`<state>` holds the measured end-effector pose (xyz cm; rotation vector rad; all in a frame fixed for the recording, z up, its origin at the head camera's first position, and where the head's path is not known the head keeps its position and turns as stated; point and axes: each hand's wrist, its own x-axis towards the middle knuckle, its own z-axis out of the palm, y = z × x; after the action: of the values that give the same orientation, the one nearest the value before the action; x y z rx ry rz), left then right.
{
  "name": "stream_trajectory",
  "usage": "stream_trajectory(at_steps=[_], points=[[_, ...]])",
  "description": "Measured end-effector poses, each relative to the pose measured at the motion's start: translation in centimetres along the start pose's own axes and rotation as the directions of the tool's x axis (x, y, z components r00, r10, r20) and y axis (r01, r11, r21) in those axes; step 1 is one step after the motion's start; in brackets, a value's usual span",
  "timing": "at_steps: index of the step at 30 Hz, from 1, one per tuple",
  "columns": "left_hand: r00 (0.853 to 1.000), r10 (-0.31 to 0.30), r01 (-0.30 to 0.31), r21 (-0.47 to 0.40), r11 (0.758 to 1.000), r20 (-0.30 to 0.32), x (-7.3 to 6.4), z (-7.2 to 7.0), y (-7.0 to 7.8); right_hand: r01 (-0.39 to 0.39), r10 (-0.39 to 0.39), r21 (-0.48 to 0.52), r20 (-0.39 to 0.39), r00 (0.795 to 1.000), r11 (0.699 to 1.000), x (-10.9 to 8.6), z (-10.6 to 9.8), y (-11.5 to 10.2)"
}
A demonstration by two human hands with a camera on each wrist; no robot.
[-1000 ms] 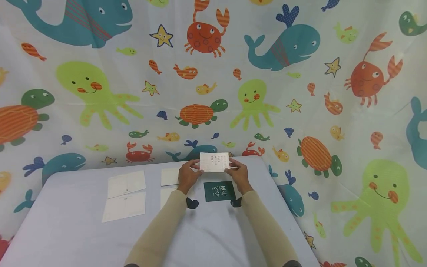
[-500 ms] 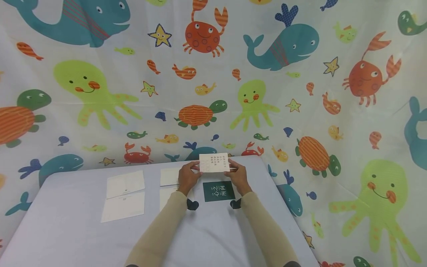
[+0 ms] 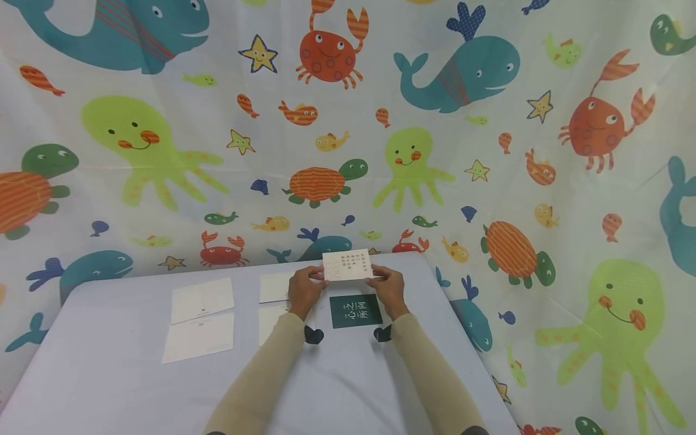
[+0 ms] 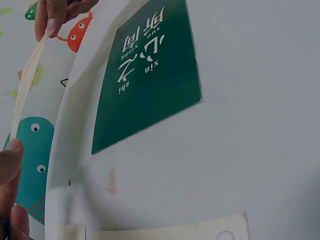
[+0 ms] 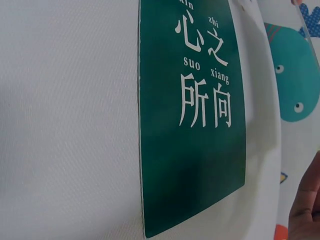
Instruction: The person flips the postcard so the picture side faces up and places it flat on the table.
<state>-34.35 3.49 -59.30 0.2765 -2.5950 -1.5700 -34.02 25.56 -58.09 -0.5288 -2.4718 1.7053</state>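
left hand and right hand pinch a white card by its opposite ends, thumbs on the near face, raised above the worktop with its printed side toward us. to hold it well, we would grip only the margins, so the thumbs stay off the characters, and press lightly and evenly, since thin stock probably bows when squeezed inward. just nearer to us, between the forearms, a green card lies flat, apart from both hands; we would carry the white one clear of it. beyond the left hand, we count four cream sheets on the worktop, the closer pair partly hidden, before a sea-creature backdrop.
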Motion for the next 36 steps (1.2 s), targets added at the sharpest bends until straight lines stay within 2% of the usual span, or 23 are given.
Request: stream_trajectory(at_steps=[11, 27, 36], points=[[0.998, -0.058, 0.056, 0.052, 0.997, 0.039, -0.7, 0.5, -0.2, -0.074, 0.076, -0.052, 0.021, 0.997, 0.996, 0.6, 0.1, 1.2], [0.999, -0.023, 0.02, 0.119, 0.993, 0.027, -1.3, 0.8, -0.3, -0.077, 0.08, -0.092, 0.028, 0.996, 0.993, 0.2, 0.2, 1.7], [0.999, -0.015, 0.008, 0.166, 0.986, 0.041, -1.4, 0.8, -0.6, -0.083, 0.086, -0.099, 0.031, 0.996, 0.992, 0.1, 0.1, 2.0]])
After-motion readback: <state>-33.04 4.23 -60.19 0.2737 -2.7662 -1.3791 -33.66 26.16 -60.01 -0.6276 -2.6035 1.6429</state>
